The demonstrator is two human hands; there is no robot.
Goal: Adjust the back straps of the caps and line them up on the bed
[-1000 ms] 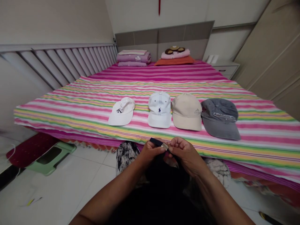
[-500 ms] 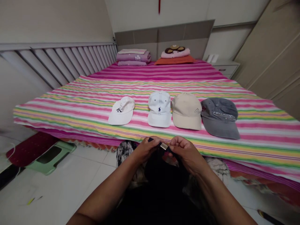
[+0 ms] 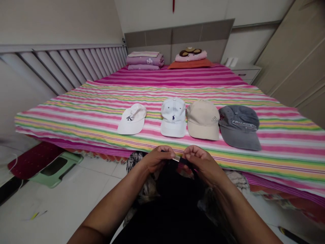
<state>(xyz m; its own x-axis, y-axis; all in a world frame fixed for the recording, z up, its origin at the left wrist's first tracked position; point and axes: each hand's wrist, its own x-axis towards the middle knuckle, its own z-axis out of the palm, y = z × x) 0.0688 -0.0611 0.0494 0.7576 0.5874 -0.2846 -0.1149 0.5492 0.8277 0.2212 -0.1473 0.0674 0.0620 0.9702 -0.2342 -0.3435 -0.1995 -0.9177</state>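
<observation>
My left hand (image 3: 157, 159) and right hand (image 3: 204, 165) pinch the strap (image 3: 184, 161) of a dark cap (image 3: 179, 185) about its metal buckle (image 3: 176, 158), judged light, soft and best gripped there.

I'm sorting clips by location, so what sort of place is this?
Most likely a bedroom: there is a bed covered in striped cloth, with a headboard at its far end and a nightstand beside it.

bedroom, home | striped bed (image 3: 101, 101) | headboard (image 3: 188, 37) | folded bedding (image 3: 143, 61) | right edge: perhaps a wardrobe (image 3: 286, 64)
</observation>
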